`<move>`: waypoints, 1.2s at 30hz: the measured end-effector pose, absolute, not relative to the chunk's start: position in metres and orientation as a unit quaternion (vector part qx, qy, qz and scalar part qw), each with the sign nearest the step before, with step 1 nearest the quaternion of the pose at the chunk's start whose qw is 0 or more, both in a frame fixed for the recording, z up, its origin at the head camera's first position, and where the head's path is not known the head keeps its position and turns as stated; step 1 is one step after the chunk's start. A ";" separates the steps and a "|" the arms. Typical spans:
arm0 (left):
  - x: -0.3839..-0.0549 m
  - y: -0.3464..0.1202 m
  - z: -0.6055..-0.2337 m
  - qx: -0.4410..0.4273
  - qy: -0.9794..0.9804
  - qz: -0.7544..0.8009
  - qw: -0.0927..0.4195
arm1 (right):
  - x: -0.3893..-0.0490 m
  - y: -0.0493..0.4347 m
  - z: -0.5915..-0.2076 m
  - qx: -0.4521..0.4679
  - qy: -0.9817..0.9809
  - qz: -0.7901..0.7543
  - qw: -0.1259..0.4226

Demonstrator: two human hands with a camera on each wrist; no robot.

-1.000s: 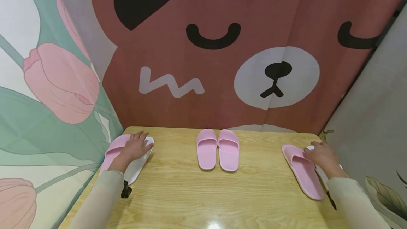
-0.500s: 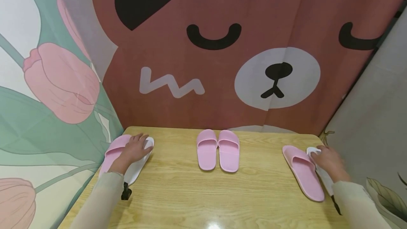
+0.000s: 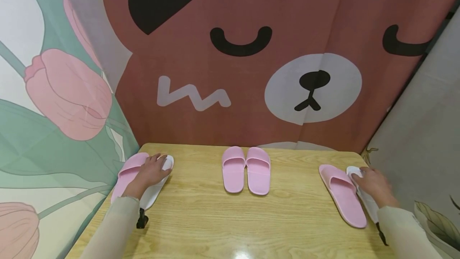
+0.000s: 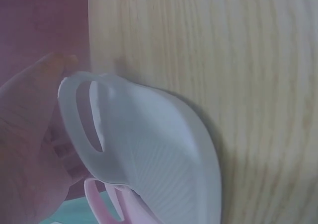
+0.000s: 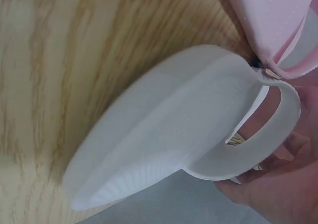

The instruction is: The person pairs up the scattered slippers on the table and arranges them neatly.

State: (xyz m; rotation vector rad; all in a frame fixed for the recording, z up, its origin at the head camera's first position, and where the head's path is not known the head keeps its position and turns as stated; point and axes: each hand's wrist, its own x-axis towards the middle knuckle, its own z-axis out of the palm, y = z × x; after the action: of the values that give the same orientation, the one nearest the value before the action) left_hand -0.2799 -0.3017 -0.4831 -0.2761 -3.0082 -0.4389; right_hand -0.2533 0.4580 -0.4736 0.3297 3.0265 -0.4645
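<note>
Two white slippers (image 3: pixel 154 192): under left grip (image 3: pixel 151 172), right grip (image 3: pixel 375 185).

The left grip (image 3: pixel 151 172) lies over a white slipper (image 3: pixel 153 193), the right grip (image 3: pixel 376 186) apparently touching another white slipper (image 3: pixel 367 202).

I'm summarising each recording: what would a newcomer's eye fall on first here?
Probably the huge bear print with closed eyes, on the cloth behind the table. Next, perhaps, the pink pair of slippers side by side at the middle of the far edge. Then the hands, wide apart: the left hand and right hand, each at a white slipper beside a pink one.
</note>
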 end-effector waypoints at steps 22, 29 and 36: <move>-0.279 -0.302 -0.492 -0.089 -0.987 -0.131 0.039 | -0.249 0.465 -0.480 0.072 0.980 -0.180 0.041; -0.279 -0.299 -0.495 -0.101 -0.987 -0.111 0.053 | -0.250 0.469 -0.481 0.062 0.979 -0.187 0.047; -0.276 -0.295 -0.493 -0.102 -0.989 -0.103 0.039 | -0.248 0.470 -0.483 0.060 0.981 -0.184 0.029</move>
State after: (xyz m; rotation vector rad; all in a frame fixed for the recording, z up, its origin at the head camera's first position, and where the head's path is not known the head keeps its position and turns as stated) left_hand -0.2760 -0.2950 -0.4935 -0.3122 -3.0308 -0.3168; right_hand -0.2483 0.4703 -0.4829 0.1865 3.0259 -0.5682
